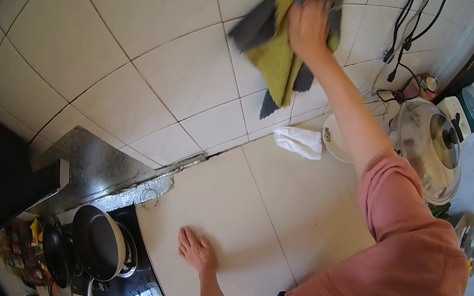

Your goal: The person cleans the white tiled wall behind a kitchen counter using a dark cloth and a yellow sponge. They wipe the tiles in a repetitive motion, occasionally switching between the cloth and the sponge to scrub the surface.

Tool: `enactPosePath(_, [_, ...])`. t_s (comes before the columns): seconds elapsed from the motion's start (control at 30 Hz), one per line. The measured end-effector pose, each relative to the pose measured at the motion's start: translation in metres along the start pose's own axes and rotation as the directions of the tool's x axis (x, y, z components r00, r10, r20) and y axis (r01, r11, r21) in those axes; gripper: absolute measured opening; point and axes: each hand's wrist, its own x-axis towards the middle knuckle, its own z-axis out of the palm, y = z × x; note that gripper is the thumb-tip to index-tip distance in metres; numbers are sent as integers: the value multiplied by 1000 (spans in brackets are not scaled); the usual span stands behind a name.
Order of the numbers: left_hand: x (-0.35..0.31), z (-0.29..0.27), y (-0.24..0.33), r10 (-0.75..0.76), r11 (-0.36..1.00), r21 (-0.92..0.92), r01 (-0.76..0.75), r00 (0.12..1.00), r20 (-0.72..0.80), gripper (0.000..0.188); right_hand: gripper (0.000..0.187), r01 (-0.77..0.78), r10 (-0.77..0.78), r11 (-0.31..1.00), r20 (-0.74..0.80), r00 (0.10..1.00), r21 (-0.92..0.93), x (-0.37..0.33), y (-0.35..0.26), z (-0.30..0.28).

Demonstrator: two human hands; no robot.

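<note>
Against the tiled wall (185, 57), my right hand (311, 28) presses a cleaning cloth (277, 70), green on one side and dark grey on the other. The cloth is bunched under my fingers, its loose corners hanging down and slightly blurred. My right arm stretches up and across the counter. My left hand (197, 250) lies flat on the pale tiled counter (234, 210), palm down, beside the black cooktop (138, 225); nothing is in it.
On the cooktop sit a pan (98, 243) and a darker pan (55, 254). A white cloth (300, 142) and a plate (335, 140) lie near the wall. At right stand a pot with a glass lid (429, 148) and dangling black cables (410, 27). A range hood (20, 188) juts out at left.
</note>
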Motion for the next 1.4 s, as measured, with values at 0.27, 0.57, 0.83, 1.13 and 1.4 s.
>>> enactPosePath(0.27, [0, 5, -1, -13, 1000, -3, 13, 1000, 0, 59, 72, 80, -69, 997, -356, 932, 16, -21, 23, 26])
enactPosePath(0.57, [-1, 3, 1, -25, 1000, 1, 25, 1000, 9, 58, 64, -87, 44, 991, -355, 934, -106, -3, 89, 3])
enactPosePath(0.83, [-2, 5, -3, 24, 1000, 14, -23, 999, -34, 58, 59, -219, 251, 966, -291, 923, 139, -93, 80, 26])
enactPosePath(1.13, [0, 8, 0, 15, 999, 48, -15, 1000, -8, 56, 53, -346, 310, 897, 167, 936, 274, -161, 46, 45])
enactPosePath(1.4, [-2, 8, -2, 35, 999, 42, -34, 999, -29, 57, 49, -92, 88, 975, 31, 996, 200, -71, 59, 40])
